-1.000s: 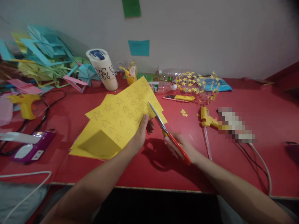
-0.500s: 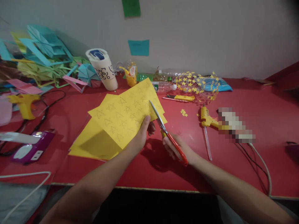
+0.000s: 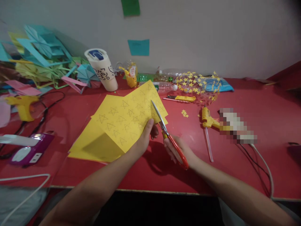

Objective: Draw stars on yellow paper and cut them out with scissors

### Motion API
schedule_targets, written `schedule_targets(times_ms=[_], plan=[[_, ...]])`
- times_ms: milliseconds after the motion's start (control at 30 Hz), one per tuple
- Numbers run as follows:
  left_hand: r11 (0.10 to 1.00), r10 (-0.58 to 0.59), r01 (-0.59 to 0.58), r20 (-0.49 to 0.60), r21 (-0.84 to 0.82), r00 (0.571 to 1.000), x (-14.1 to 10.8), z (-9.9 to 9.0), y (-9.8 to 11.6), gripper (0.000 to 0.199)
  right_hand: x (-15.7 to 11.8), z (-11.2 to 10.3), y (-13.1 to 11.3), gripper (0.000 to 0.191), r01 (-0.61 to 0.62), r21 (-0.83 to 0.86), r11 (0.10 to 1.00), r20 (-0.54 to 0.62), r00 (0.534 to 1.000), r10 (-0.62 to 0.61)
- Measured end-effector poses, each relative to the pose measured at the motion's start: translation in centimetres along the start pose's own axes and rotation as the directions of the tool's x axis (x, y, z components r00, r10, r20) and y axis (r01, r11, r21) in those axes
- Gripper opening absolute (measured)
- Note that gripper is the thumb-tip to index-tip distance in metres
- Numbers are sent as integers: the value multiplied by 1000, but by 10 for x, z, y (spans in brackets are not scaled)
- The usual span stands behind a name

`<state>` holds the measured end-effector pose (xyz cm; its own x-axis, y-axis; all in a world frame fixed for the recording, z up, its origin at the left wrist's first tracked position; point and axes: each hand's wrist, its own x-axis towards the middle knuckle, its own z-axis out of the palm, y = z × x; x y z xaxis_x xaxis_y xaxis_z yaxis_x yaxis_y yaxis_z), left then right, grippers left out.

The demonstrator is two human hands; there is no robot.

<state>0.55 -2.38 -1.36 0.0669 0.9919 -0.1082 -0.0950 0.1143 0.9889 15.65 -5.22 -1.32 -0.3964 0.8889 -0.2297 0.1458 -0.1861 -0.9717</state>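
Observation:
My left hand (image 3: 146, 135) pinches the lower right edge of a yellow paper sheet (image 3: 127, 116) covered in pencilled stars. In my right hand (image 3: 176, 148) is a pair of scissors (image 3: 175, 144) with red handles. Their blades lie across the sheet's right part, pointing up and left, close to my left thumb. Beneath the held sheet, more yellow paper (image 3: 87, 144) rests on the red table. A few small cut yellow stars (image 3: 184, 113) lie to the right of the blades.
Behind are a white tumbler (image 3: 103, 70), plastic bottles (image 3: 164, 87), a box cutter (image 3: 182, 98) and a clear form with yellow stars (image 3: 195, 83). A glue gun (image 3: 207, 117) lies right; another (image 3: 22, 106), a purple power strip (image 3: 33, 150) and folded paper pieces (image 3: 47, 53) are left.
The yellow sheet has shifted slightly right and turned a little. My left hand moved slightly right with it, while the scissors stay nearly in place across the paper.

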Motion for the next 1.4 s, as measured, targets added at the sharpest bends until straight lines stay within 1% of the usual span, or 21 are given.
schedule_targets(times_ms=[100, 233, 433, 567, 700, 900, 1067, 1233, 1400], plan=[[1000, 8, -8, -7, -6, 1000, 0, 0, 0, 65, 0, 0, -1, 59, -13, -12, 1000, -5, 1000, 13], [1000, -11, 11, -3, 7, 1000, 0, 0, 3, 67, 1, -2, 0, 60, 11, -41, 999, -13, 1000, -11], [998, -26, 23, 52, 67, 998, -3, 4, 8, 68, 2, -7, -1, 58, 43, -111, 993, -31, 998, -46], [995, -21, 15, 60, 101, 998, -5, 4, 11, 68, 0, -7, -4, 53, 37, -91, 995, -34, 999, -41], [992, -30, 23, 48, 126, 998, -5, 4, 13, 69, -1, -7, -8, 53, 23, -81, 996, -53, 998, -28], [994, -70, 69, 12, 81, 997, -5, 6, 14, 70, -1, -9, -9, 52, -1, -65, 998, -75, 997, -4], [995, -37, 35, 30, 90, 999, -4, 4, 11, 67, -1, -8, -8, 51, 5, -67, 998, -96, 995, -12], [996, -40, 37, 34, 75, 999, -4, 3, 10, 67, 0, -8, -6, 53, 5, -74, 997, -94, 996, -12], [993, -46, 35, 93, 117, 995, -6, 4, 9, 69, 1, -10, -7, 58, 29, -116, 993, -74, 997, -38]])
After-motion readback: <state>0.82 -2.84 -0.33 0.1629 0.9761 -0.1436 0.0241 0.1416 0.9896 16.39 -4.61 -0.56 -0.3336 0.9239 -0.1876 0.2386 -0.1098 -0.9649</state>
